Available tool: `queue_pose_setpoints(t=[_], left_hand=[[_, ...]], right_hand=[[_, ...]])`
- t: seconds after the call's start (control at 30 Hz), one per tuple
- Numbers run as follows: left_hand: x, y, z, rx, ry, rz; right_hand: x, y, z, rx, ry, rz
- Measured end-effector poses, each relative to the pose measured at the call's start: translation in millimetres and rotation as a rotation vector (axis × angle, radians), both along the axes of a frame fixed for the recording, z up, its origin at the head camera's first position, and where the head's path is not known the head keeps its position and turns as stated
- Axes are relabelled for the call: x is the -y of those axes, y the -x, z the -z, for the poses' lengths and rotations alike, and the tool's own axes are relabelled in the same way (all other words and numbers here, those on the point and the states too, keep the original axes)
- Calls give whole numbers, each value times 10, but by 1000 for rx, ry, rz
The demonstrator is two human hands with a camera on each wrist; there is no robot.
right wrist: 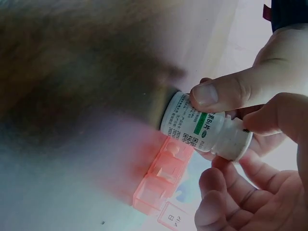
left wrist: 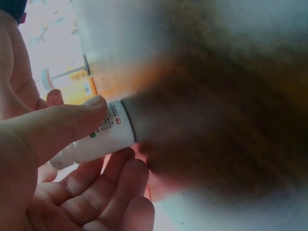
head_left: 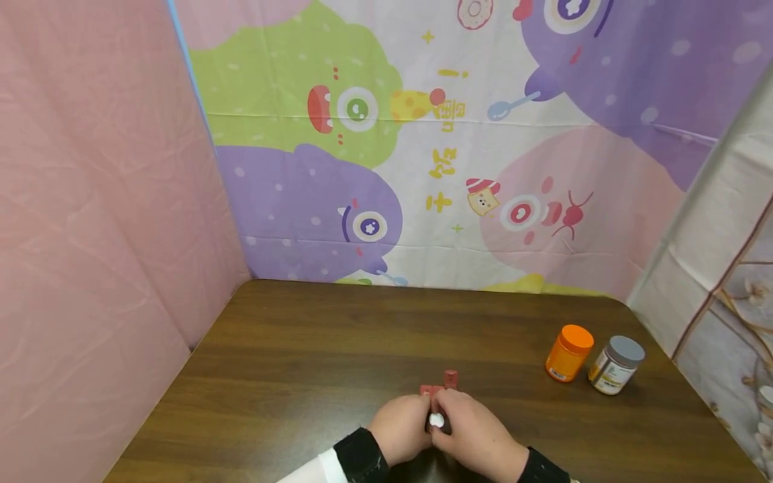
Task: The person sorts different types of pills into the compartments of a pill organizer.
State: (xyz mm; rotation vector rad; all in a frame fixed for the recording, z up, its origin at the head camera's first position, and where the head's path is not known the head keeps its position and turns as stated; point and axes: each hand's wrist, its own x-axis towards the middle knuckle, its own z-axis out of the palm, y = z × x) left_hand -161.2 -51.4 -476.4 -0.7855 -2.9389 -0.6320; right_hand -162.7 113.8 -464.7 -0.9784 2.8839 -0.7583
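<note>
Both my hands meet around a small white pill bottle point(right wrist: 185, 120) with a printed label and green band. My left hand point(head_left: 401, 426) grips its body, thumb point(left wrist: 62, 122) flat along the label. At the white cap point(right wrist: 233, 140), my right hand point(head_left: 480, 433) pinches with thumb and fingers. From the head view only a white end of the bottle point(head_left: 436, 420) shows between the hands. Just beyond them lies a translucent red pill organizer point(head_left: 426, 390), partly hidden by the fingers. One of its lids point(right wrist: 175, 216) stands flipped open, in the right wrist view.
An orange jar point(head_left: 569, 354) and a white jar with a grey lid point(head_left: 616, 365) stand together on the right of the brown wooden table point(head_left: 314, 342). A cartoon-printed curtain point(head_left: 423, 241) hangs behind it, and a pink curtain point(head_left: 102, 221) hangs along the left.
</note>
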Motion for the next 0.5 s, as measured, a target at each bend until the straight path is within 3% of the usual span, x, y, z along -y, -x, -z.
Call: queue_pose_setpoints(t=[0.17, 0.5], left_hand=[[-5, -5, -4, -1, -4, 3], [-11, -11, -6, -42, 24, -6]], right_hand=[[1, -4, 18, 3, 4, 1], [31, 15, 9, 70, -23, 79]])
